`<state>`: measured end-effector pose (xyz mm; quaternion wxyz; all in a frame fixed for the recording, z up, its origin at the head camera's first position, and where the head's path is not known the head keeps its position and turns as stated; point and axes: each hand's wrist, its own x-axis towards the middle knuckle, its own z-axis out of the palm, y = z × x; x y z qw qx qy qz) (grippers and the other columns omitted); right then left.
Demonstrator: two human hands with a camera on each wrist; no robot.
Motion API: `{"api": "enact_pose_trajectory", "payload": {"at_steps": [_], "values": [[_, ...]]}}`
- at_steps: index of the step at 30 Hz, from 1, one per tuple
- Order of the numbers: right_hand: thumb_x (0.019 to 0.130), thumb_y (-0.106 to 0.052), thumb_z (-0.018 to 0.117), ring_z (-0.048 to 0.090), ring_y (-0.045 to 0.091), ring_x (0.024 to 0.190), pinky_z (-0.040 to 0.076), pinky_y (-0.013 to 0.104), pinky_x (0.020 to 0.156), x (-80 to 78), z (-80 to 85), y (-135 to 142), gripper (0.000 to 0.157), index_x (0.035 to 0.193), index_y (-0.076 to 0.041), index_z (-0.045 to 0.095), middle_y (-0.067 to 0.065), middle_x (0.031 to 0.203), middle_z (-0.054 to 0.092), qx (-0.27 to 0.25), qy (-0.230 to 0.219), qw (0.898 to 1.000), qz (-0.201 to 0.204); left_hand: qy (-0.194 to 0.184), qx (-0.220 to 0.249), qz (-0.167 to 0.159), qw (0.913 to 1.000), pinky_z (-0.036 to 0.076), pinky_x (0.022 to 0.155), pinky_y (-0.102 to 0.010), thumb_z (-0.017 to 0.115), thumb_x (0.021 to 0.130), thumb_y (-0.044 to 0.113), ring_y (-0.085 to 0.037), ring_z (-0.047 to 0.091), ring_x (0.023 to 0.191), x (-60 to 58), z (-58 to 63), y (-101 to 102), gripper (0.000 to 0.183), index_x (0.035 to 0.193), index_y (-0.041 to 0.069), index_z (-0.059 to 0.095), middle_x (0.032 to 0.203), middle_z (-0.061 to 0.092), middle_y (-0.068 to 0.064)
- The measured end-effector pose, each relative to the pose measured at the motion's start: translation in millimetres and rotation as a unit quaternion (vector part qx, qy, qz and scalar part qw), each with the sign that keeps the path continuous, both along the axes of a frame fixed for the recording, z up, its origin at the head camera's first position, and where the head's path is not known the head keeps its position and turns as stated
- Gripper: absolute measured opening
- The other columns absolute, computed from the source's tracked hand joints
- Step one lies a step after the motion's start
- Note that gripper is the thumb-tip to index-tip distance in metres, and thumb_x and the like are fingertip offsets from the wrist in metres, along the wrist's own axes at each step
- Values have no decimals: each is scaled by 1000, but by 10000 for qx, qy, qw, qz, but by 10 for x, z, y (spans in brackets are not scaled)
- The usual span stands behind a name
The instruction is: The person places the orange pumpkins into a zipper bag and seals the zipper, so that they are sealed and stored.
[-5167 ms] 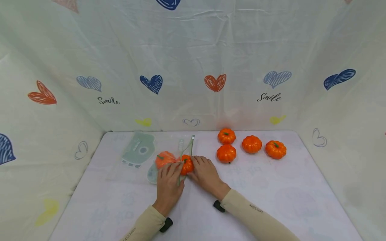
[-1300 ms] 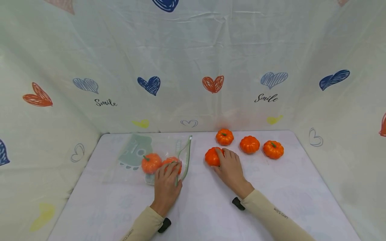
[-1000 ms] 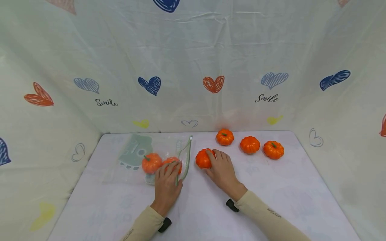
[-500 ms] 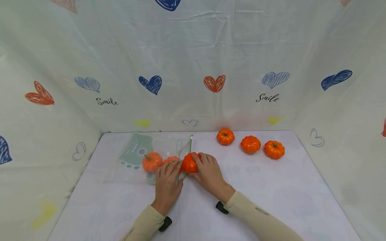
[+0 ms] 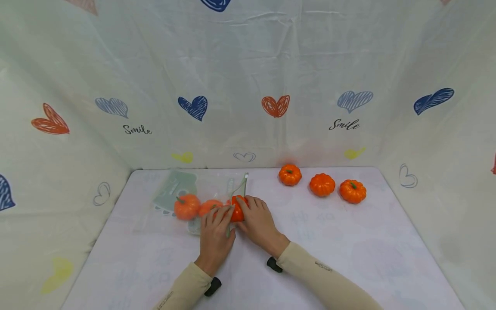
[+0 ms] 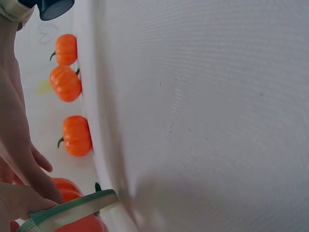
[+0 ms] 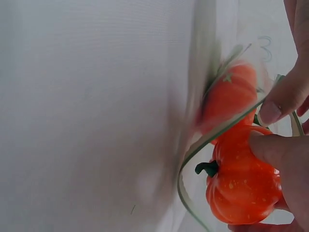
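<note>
A clear zip bag (image 5: 215, 183) with a green-edged mouth and a pale green print lies flat on the table. Two small orange pumpkins, one to the left (image 5: 187, 207) and one nearer the mouth (image 5: 210, 206), show through its plastic. My left hand (image 5: 216, 243) pinches the bag's edge at the opening; its thumb (image 7: 277, 104) shows against the green rim (image 7: 212, 133) in the right wrist view. Gripped by my right hand (image 5: 260, 221), another small pumpkin (image 7: 241, 193) with a dark green stem sits partly within the mouth. My right fingers hide part of it.
Three more pumpkins stand along the back right of the white table (image 5: 329, 258): one at the rear edge (image 5: 289, 175), one in the middle (image 5: 322, 185), one farther right (image 5: 352, 191). A heart-printed sheet (image 5: 310, 77) hangs behind and on both sides.
My right hand has brought a pumpkin leftward from the back group into the bag's mouth. The bagged pumpkins have shifted slightly left. My left hand stays at the bag's edge.
</note>
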<state>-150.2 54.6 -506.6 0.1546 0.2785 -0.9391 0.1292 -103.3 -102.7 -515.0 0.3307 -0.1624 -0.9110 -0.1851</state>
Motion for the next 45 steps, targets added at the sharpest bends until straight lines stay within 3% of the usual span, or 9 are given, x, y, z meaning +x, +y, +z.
{"api": "enact_pose_trajectory", "payload": {"at_steps": [9,18,24,32,41,45], "values": [[90,-39,85,59,35,127,48,47,112,-36,-16,-124,74,149,-6,56,16,138,62,126,-287,9995,13,47,-70,18,10000,45,101,-51,98,59,-2,-37,58,116,-2,-2,-7,70,124,2,76,122,70,-11],[91,-39,84,59,36,132,48,48,112,-60,-63,-73,75,151,-6,52,18,146,60,185,-418,9987,242,-8,-12,-51,10000,45,99,-51,98,60,-3,-38,58,116,5,8,-11,69,125,1,75,123,70,-12],[90,-40,85,60,37,130,51,50,108,-53,-79,24,78,152,-8,51,18,146,58,-2,-387,9992,54,-24,23,-43,10000,46,99,-51,98,60,-3,-37,58,115,9,15,-3,69,125,1,75,125,70,-11],[92,-39,83,61,33,124,52,47,107,-68,-113,63,65,144,-5,59,14,137,63,40,-305,9994,-175,-135,-22,24,9999,47,96,-51,100,59,-2,-37,58,115,20,17,-2,71,125,2,75,125,69,-11],[93,-38,82,60,35,126,52,49,106,-97,-105,-56,62,144,-9,60,17,138,61,-43,-492,9987,96,2,-51,-36,10000,46,98,-50,98,59,-3,-36,57,117,-1,-4,-11,69,124,1,75,124,70,-12],[94,-37,82,60,35,126,52,48,106,-100,-100,-33,61,143,-8,61,16,138,62,-13,-494,9988,11,15,-84,-16,10000,46,98,-50,99,58,-3,-36,57,116,-1,-7,-17,70,124,2,75,123,70,-12]]}}
